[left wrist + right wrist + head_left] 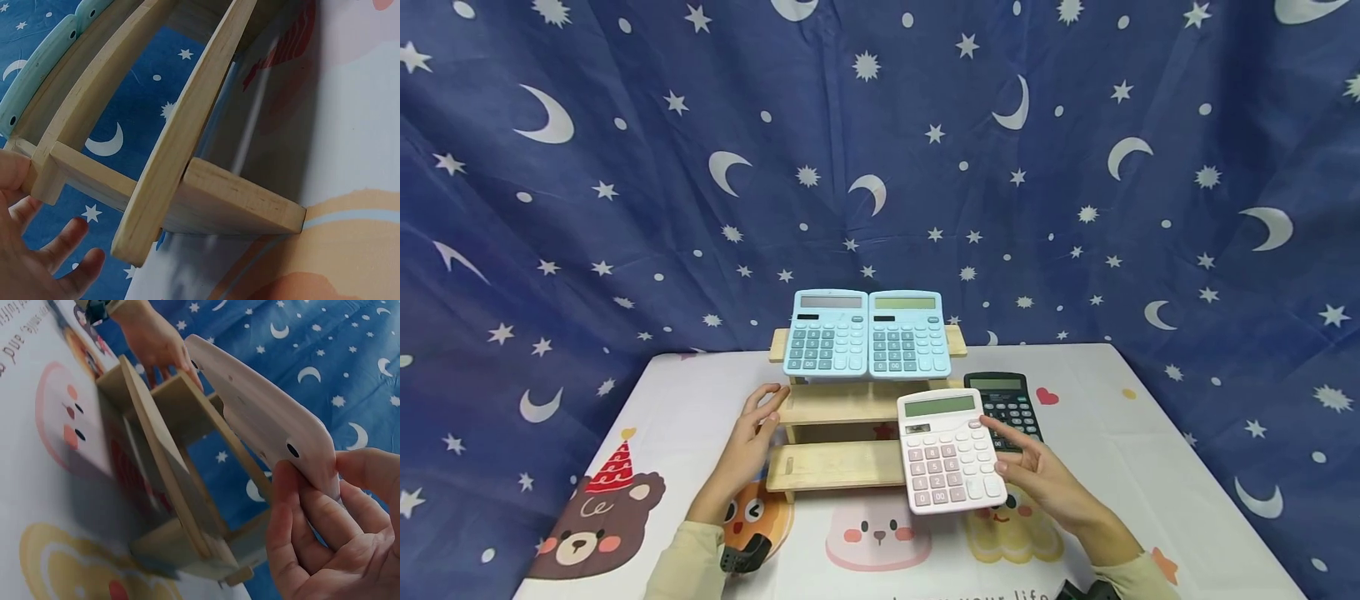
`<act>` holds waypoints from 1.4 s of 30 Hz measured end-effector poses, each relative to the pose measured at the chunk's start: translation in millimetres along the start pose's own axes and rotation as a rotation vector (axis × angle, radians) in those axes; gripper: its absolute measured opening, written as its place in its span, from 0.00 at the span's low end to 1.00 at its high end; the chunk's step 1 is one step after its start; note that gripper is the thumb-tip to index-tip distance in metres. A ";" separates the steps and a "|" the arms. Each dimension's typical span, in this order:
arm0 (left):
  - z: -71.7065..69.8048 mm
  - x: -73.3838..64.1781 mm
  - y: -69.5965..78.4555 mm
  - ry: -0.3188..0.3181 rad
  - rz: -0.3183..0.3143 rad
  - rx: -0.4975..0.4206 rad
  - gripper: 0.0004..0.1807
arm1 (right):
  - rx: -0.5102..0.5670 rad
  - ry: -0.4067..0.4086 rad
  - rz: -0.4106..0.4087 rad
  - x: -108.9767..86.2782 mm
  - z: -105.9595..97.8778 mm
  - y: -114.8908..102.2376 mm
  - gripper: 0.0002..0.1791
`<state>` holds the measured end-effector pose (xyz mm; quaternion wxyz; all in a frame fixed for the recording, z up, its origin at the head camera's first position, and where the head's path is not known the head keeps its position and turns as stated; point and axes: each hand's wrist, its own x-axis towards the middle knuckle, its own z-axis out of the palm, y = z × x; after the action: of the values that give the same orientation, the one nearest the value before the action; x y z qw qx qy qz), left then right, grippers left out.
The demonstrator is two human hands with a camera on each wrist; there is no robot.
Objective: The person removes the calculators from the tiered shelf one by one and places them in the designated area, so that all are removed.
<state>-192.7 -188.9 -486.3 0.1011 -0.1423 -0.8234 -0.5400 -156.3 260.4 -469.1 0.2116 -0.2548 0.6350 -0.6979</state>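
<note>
My right hand (pixel 1037 475) grips a white calculator with pink keys (pixel 951 487) by its right edge, thumb on the front and fingers behind. The right wrist view shows the pale back of this calculator (pixel 262 400), tilted before the wooden rack. My left hand (pixel 748 442) rests its fingertips at the left end of the middle shelf of the stepped wooden rack (pixel 831 467); its other fingers (pixel 65 240) are spread loosely. Two light blue calculators stand side by side on the top step, one on the left (pixel 825 333) and one on the right (pixel 909 333).
A black calculator (pixel 1022 408) is behind the right hand, right of the rack, partly hidden by the white one. The white tablecloth (pixel 1150 467) carries printed cartoon animals. A dark blue curtain (pixel 880 233) with moons and stars hangs behind the table.
</note>
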 end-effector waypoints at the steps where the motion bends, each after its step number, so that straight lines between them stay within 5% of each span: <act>1: 0.0 0.0 -0.3 0.000 0.001 0.001 0.24 | -0.002 0.007 0.001 -1.6 -1.5 0.3 0.37; 20: 0.1 -0.2 2.5 0.007 0.015 -0.027 0.24 | 0.074 0.088 -0.023 -34.9 -33.9 5.2 0.34; 42: 0.1 1.0 -2.6 -0.006 -0.005 -0.050 0.24 | -0.038 0.321 0.003 -57.5 -71.8 -10.5 0.33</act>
<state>-194.6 -189.7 -488.3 0.0936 -0.1444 -0.8104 -0.5601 -155.9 353.0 -468.1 0.1036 -0.1432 0.6742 -0.7171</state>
